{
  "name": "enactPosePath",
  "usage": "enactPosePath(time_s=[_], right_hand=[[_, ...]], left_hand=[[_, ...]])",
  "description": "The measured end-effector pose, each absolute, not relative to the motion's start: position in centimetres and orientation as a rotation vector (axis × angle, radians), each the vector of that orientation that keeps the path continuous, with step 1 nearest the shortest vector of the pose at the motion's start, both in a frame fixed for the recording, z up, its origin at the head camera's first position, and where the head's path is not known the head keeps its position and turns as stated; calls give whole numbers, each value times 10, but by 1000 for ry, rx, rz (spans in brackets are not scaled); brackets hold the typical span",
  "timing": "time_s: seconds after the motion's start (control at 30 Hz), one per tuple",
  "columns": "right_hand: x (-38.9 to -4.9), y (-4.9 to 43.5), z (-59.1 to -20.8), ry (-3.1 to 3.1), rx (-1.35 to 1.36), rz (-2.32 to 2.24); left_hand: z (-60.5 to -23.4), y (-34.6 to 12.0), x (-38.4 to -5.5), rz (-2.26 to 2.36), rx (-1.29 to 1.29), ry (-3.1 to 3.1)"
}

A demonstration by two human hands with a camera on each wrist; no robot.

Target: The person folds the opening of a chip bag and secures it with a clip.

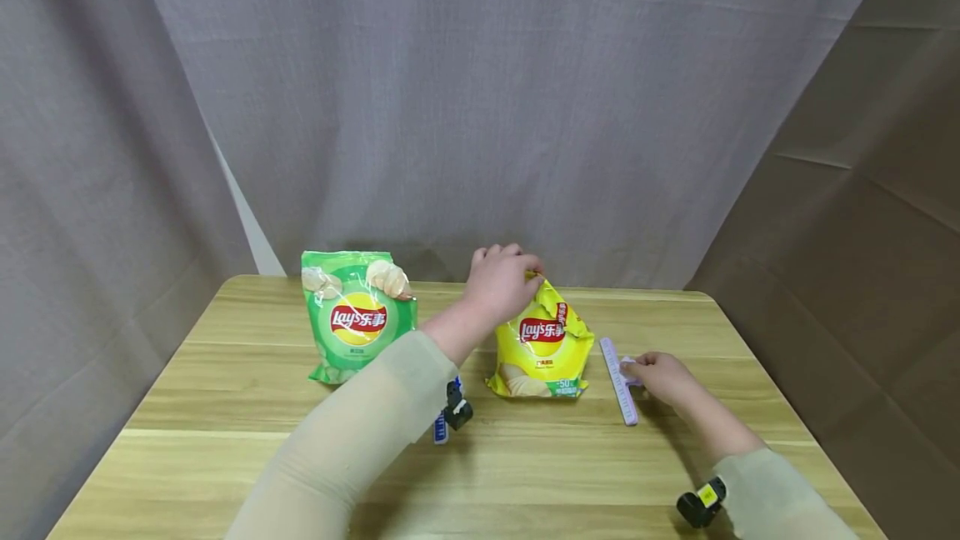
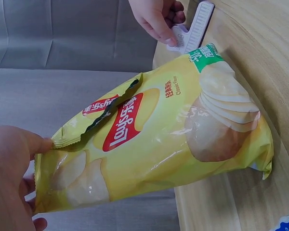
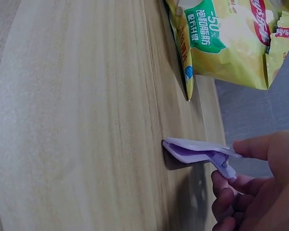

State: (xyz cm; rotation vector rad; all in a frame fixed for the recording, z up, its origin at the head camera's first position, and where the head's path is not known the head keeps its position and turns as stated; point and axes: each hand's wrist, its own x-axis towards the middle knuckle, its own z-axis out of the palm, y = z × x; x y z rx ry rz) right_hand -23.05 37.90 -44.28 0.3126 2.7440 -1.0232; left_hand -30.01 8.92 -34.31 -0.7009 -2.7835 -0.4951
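A yellow Lay's chip bag (image 1: 542, 348) stands on the table, its top creased and torn down one side. My left hand (image 1: 501, 282) pinches the bag's top edge between thumb and fingers, as the left wrist view shows closely at the hand (image 2: 14, 178). To the right of the bag, my right hand (image 1: 660, 375) holds a light purple sealing clip (image 1: 619, 382) by its handle. Seen from the right wrist, thumb and fingers squeeze the clip's (image 3: 197, 149) two handle tabs, and its long bar is low over the wood, near the bag's bottom corner.
A green Lay's bag (image 1: 358, 323) stands on the left of the wooden table (image 1: 525, 465). Beneath my left forearm lies a blue and white item (image 1: 441, 429), mostly hidden. Grey curtains (image 1: 480, 107) hang behind the table and at its sides.
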Motion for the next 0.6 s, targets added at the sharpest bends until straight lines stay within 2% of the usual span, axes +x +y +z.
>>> enactPosePath(time_s=[0.6], right_hand=[[-230, 375, -419, 2882, 258, -978]], left_hand=[[-342, 90, -298, -495, -702, -2778]])
